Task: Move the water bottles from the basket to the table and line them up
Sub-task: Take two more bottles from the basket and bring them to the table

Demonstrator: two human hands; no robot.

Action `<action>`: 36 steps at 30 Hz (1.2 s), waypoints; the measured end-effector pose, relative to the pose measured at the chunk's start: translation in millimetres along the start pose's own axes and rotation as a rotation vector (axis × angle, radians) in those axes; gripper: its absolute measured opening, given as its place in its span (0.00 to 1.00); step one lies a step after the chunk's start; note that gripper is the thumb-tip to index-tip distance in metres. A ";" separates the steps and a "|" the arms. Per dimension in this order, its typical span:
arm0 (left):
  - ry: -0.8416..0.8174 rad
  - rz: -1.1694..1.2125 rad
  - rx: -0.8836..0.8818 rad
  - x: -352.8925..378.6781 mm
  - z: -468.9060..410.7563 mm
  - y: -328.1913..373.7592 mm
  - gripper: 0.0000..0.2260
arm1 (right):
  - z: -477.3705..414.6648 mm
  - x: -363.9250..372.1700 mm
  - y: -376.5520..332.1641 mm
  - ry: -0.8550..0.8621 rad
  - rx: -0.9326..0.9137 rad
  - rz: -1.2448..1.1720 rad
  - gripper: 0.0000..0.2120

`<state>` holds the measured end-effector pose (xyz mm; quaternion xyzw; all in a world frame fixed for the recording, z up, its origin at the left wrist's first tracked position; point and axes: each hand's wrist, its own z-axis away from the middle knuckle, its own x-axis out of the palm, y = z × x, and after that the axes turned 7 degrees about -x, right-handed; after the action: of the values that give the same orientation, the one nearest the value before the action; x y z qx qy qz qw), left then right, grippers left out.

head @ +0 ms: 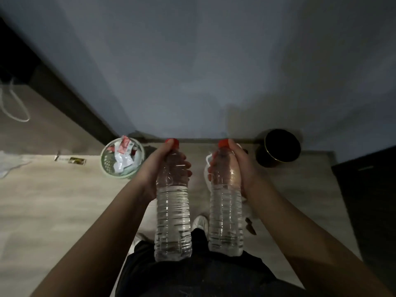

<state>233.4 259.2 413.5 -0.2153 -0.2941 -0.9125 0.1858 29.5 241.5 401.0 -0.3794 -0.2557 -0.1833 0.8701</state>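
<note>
Two water bottles are being carried upright above the floor, the left hand (158, 168) gripping the left bottle (172, 206) and the right hand (237, 170) clutching the right bottle (226, 204), so neither is standing on a table yet and lining up is remaining.

Two clear ribbed water bottles, left bottle (173, 213) and right bottle (226, 213), each with a red cap; just left of the left bottle a pale green bin (107, 166) with white and red wrappers inside. Right of the right bottle a black cylindrical bin (278, 147) with a thin gold rim, on a light beige wood-grain floor (53, 211). Grey-blue wall (192, 61) behind, black shorts (203, 275) below the bottles.
</note>
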 end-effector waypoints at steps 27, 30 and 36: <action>0.317 0.361 0.308 -392.0 272.1 16.0 0.19 | -61.7 359.7 328.6 -0.352 0.331 0.429 0.24; 0.336 0.424 0.332 -418.9 276.4 21.8 0.19 | -78.7 383.1 347.1 -0.403 0.363 0.485 0.24; 0.403 0.510 0.357 -486.1 283.7 54.2 0.17 | -126.5 446.7 385.6 -0.469 0.402 0.535 0.24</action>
<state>746.5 496.4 402.5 -0.0616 -0.3432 -0.7952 0.4960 624.3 339.0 370.0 -0.2866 -0.3703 0.1949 0.8618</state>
